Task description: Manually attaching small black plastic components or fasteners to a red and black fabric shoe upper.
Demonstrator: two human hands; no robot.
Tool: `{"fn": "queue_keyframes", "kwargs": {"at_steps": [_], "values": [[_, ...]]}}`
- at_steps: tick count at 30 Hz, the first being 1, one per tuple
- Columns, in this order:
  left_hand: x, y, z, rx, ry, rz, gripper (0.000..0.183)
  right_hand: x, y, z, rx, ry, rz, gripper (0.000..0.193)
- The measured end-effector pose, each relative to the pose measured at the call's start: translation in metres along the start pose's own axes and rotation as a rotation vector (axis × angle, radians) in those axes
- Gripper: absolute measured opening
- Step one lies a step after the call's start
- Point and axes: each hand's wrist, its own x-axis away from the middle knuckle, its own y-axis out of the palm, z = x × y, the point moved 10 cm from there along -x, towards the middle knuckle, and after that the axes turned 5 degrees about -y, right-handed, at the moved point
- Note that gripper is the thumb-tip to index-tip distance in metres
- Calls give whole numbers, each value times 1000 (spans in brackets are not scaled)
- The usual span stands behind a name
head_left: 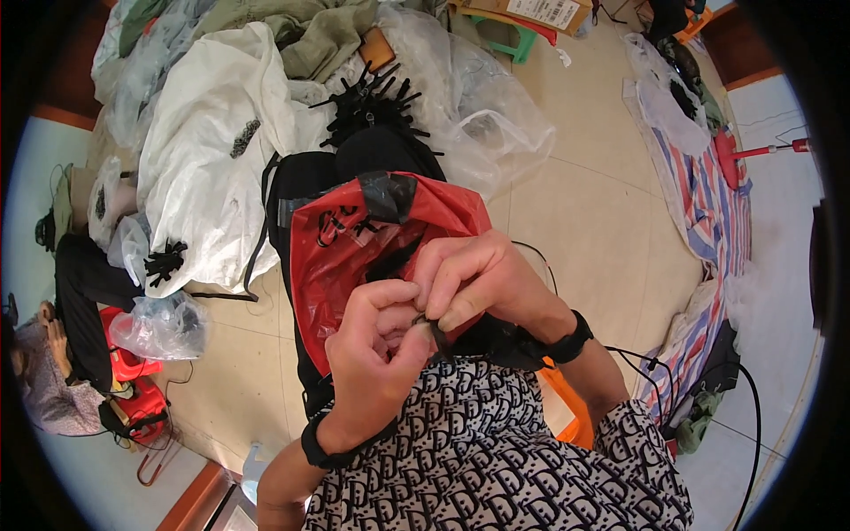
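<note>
Over my lap lies a red plastic bag [320,281] with dark markings and a piece of black tape [387,196] on its far edge. Above it my left hand [372,334] and my right hand [482,276] meet fingertip to fingertip. Both pinch a small dark strip-like piece [442,342]; the fingers cover much of it, so its exact kind is unclear. More dark material [394,258] shows inside the bag behind my fingers. Past my knees, a bundle of short black strips [372,108] rests beside clear plastic.
A large white sack [212,168] spreads over the floor at the left, with a small black bundle [165,263] on it. Another person [57,389] sits at the far left. Clear plastic sheeting [482,115] lies ahead; a striped sheet [708,199] runs along the right wall.
</note>
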Motion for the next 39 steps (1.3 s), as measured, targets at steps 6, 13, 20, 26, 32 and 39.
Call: {"fn": "queue_keyframes", "kwargs": {"at_steps": [6,13,20,26,32,39], "values": [[5,-1,-6,-212,58,-4,35,5,2,1,211,85,-17,14],[12,1,-3,-395,132,-7,34,11,11,-6,410,94,-62,12],[8,-3,-10,-294,39,-85,37,9,21,-20,688,-148,-41,9],[10,-2,-1,-160,49,-159,43,9,50,-44,1055,-441,-46,12],[11,-11,-2,8,3,-204,45,3,34,-39,709,-324,42,17],[16,-11,13,-194,191,-78,42,10,48,-53,910,-455,25,18]]}}
